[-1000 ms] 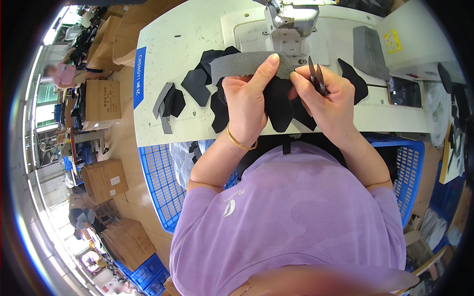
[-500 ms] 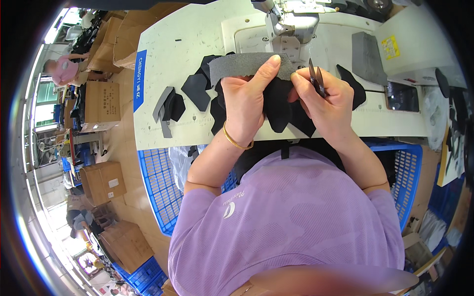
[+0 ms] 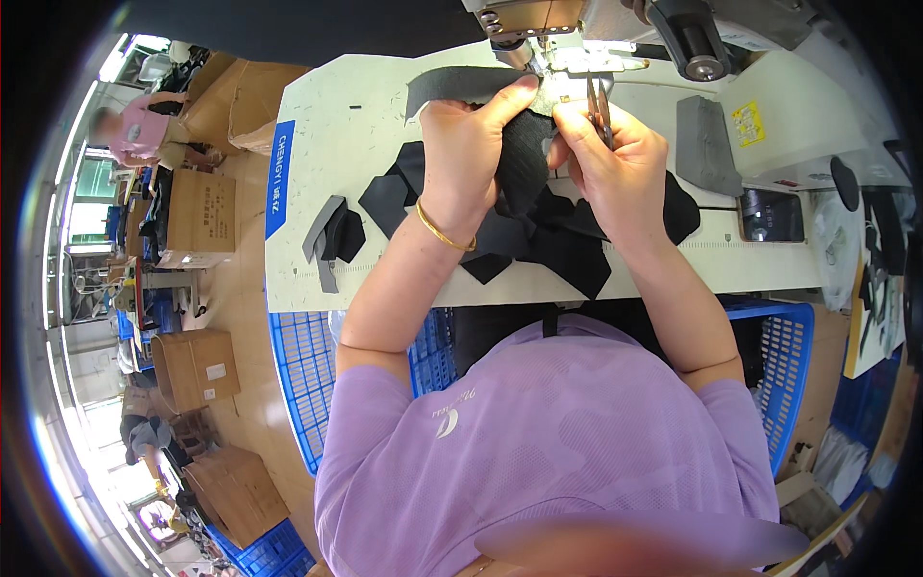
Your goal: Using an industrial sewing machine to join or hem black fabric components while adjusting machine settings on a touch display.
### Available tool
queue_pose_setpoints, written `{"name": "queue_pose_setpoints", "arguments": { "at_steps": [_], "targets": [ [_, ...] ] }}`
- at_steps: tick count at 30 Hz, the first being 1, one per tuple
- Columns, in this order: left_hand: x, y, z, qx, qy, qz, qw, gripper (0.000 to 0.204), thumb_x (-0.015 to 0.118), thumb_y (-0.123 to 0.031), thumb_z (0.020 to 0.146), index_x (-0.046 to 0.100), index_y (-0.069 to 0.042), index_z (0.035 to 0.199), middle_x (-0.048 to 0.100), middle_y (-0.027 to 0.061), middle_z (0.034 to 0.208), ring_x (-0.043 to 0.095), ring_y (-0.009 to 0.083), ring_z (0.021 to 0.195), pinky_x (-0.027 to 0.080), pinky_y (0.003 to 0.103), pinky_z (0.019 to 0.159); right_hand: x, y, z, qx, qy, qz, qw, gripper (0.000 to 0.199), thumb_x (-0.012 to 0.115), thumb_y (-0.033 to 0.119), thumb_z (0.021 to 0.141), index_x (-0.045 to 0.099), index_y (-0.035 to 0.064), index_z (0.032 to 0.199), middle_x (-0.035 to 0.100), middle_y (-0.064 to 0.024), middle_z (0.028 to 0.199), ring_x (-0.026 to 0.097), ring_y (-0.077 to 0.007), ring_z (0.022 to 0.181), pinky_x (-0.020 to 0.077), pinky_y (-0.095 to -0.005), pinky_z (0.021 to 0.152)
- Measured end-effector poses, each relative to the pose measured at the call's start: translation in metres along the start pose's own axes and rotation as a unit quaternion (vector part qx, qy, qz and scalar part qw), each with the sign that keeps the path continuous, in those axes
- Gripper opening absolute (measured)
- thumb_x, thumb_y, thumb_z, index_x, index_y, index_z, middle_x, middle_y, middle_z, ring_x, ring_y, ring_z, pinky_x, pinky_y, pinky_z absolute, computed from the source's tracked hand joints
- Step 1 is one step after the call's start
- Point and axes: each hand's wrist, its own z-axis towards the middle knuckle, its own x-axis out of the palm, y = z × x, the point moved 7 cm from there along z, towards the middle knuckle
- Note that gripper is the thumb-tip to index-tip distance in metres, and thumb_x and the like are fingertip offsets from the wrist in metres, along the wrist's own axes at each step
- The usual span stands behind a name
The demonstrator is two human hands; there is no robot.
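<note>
My left hand [image 3: 463, 159] is closed on a dark grey fabric strip [image 3: 442, 85], its thumb pressed along the top. A black fabric piece [image 3: 525, 159] hangs down between my hands. My right hand [image 3: 620, 168] grips a small pair of dark scissors [image 3: 600, 113], blades pointing up and away from me. Its thumb and forefinger also pinch at the fabric's right end. Both hands are raised in front of the head of a sewing machine [image 3: 538, 24], under its bright light. Below them, several black cut pieces [image 3: 562, 252] lie overlapping on the white table [image 3: 317, 115].
Small grey and black pieces [image 3: 336, 231] lie at the table's left. On the right are a grey fabric stack [image 3: 707, 149] and a phone-like dark device [image 3: 772, 216]. Blue baskets [image 3: 300, 370] stand below the table's front edge. Cardboard boxes [image 3: 197, 370] and people are at far left.
Both hands have moved away from me, closer to the machine head, with the fabric. The strip has turned and the black piece now hangs more plainly. The view has shifted, showing more of the machine.
</note>
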Motion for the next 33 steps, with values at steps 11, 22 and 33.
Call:
{"name": "queue_pose_setpoints", "arguments": {
  "at_steps": [11,22,33],
  "targets": [
    [0.004,-0.006,0.007,-0.016,0.016,0.001,1.0,0.008,0.072,-0.001,0.082,0.069,0.006,0.086,0.068,0.0079,0.079,0.064,0.0126,0.065,0.05,0.025,0.057,0.0,-0.001,0.002,0.015,0.007,0.022,1.0,0.033,0.06,0.021,0.092,0.062,0.0033,0.064,0.061,0.0013,0.055,0.048,-0.0018,0.049,0.0353,-0.0211,0.046],
    [0.0,-0.004,0.014,-0.004,0.057,0.024,0.998,0.011,0.07,-0.002,0.084,0.07,0.006,0.091,0.07,0.0087,0.085,0.066,0.0132,0.071,0.052,0.025,0.065,0.003,-0.001,0.004,-0.026,0.0,-0.038,0.999,0.025,0.061,0.018,0.094,0.064,0.0015,0.076,0.062,-0.0021,0.059,0.044,-0.0003,0.046,0.0294,-0.0183,0.041],
    [-0.006,-0.004,0.015,-0.062,0.131,0.082,0.986,0.021,0.074,-0.008,0.083,0.068,0.009,0.093,0.07,0.0121,0.086,0.067,0.014,0.069,0.055,0.025,0.06,-0.003,-0.008,-0.006,0.033,0.031,0.113,0.993,0.027,0.054,0.019,0.096,0.069,-0.0035,0.092,0.063,-0.0063,0.062,0.043,-0.0021,0.043,0.0302,-0.0176,0.039]
  ]
}}
